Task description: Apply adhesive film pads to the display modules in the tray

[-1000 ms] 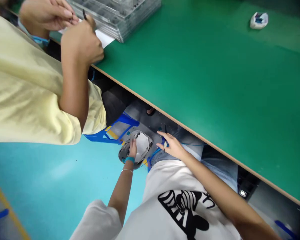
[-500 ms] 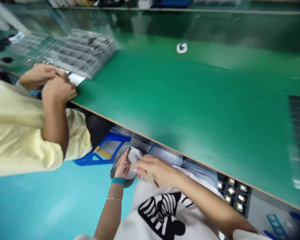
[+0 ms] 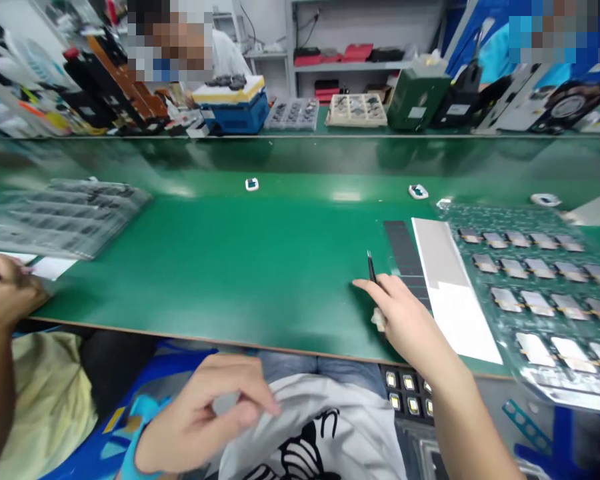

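My right hand (image 3: 405, 317) is over the green table at the right, closed around black tweezers (image 3: 371, 267) whose tips point away from me. A whitish covering (image 3: 379, 319) shows on one of its fingers. Just beyond this hand lie a dark gridded strip (image 3: 403, 247) and a grey-and-white sheet (image 3: 457, 313). My left hand (image 3: 210, 407), with a blue band at the wrist, hangs above my lap in front of the table edge. Its fingers are bent, thumb apart from them, and nothing shows between them.
At right, a clear tray (image 3: 570, 393) holds rows of small screen-like parts (image 3: 537, 303). Small white pieces (image 3: 251, 184) lie along the back. Clear stacked trays (image 3: 65, 217) and a co-worker's hands (image 3: 10, 287) are at left. A black tray (image 3: 407, 393) sits below the edge.
The view has swung up and to the right. My right hand has moved from near my left hand by a clear bag or container to over the table; tweezers now show in it. My left hand has come away from that container.
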`<move>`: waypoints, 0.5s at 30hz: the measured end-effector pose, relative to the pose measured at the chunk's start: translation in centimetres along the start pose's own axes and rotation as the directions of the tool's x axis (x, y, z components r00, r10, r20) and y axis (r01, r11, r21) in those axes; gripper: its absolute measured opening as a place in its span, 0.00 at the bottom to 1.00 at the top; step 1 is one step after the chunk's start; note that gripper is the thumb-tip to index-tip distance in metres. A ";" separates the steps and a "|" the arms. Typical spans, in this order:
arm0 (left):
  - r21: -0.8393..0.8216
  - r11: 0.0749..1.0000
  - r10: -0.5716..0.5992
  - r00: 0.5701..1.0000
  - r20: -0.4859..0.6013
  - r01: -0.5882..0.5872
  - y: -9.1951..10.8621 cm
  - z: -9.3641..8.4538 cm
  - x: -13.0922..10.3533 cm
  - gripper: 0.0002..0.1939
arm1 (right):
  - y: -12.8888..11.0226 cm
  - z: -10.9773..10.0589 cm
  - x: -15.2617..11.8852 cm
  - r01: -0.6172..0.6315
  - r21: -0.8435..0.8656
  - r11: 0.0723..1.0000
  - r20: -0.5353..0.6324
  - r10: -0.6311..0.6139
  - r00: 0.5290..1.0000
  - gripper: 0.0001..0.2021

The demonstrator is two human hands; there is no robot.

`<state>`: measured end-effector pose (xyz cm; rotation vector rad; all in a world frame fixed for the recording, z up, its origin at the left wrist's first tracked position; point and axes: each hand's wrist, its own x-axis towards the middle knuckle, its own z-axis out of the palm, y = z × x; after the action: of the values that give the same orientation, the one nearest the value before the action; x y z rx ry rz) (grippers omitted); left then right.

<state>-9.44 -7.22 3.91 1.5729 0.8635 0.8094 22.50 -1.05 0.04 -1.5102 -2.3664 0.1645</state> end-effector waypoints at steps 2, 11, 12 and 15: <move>-0.129 0.987 0.105 0.989 0.101 -0.092 2.4 1.7 3.1 0.13 | 0.2 -0.7 -0.1 -0.028 0.048 0.998 -0.051 0.030 0.998 0.34; -0.696 0.613 -0.258 0.738 -0.624 -0.374 5.4 6.4 20.2 0.07 | -8.0 -0.8 3.2 0.280 0.397 0.874 -0.582 0.004 0.813 0.13; -0.686 0.612 -0.292 0.694 -0.658 -0.393 5.0 6.0 21.4 0.07 | -8.1 -0.1 4.0 0.264 0.396 0.880 -0.607 0.035 0.794 0.12; -0.680 0.613 -0.399 0.586 -0.705 -0.402 3.2 4.7 23.5 0.09 | -7.2 1.7 6.0 0.273 0.439 0.856 -0.569 0.029 0.822 0.13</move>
<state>6.67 10.47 7.56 0.2746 0.9054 1.7226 13.40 1.36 1.65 -0.9667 -1.7514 0.2478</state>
